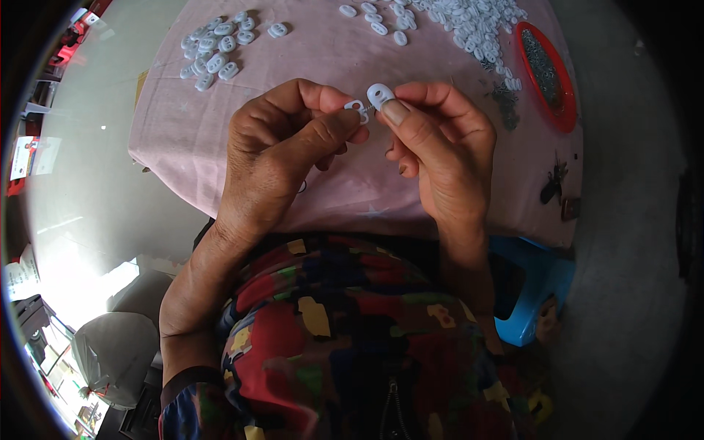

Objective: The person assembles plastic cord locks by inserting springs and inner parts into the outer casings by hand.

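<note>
Over the near part of the table, my two hands work close together on small white plastic cord-lock parts. My left hand (pixel 299 139) pinches a flat white piece with holes (pixel 355 107) between thumb and fingers. Between the two parts shows a tiny metal spring (pixel 369 108). A rounded white cord-lock shell (pixel 379 94) with a hole in it is gripped by the thumb and forefinger of my right hand (pixel 440 139). The two parts are a small gap apart, with the spring bridging it. My fingertips hide part of each piece.
A group of white cord locks (pixel 216 59) lies at the far left, and a large heap of white pieces (pixel 473 26) at the far right. Beside the heap are loose springs (pixel 506 106) and a red tray (pixel 566 110) of springs. Keys (pixel 555 182) and a blue stool (pixel 543 301) are at right.
</note>
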Available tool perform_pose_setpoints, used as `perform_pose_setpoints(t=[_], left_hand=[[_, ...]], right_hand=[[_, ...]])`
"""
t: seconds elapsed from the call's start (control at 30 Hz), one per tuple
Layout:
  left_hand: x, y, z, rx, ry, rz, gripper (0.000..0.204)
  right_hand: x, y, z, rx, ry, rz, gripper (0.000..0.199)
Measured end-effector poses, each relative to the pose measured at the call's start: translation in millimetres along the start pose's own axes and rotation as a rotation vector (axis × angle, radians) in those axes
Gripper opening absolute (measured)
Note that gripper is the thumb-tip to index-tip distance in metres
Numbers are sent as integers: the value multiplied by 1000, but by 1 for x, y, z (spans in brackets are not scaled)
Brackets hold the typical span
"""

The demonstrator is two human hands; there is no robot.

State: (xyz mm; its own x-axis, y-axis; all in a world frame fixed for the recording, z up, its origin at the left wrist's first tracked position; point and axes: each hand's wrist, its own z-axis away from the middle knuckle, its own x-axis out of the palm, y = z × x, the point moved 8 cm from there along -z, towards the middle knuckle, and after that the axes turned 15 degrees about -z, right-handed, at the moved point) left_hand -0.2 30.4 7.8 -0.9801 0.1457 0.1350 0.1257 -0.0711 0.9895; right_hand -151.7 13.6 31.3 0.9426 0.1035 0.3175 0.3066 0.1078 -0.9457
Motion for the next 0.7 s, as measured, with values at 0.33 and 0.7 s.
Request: perform_pose_setpoints(t=[0.33, 0.7], left_hand=[[-1, 4, 0, -1, 2, -25, 11], [-2, 5, 0, -6, 9, -77, 15]], right_hand=[[7, -10, 1, -148, -103, 19, 20], [6, -9, 2, -134, -101, 34, 20]])
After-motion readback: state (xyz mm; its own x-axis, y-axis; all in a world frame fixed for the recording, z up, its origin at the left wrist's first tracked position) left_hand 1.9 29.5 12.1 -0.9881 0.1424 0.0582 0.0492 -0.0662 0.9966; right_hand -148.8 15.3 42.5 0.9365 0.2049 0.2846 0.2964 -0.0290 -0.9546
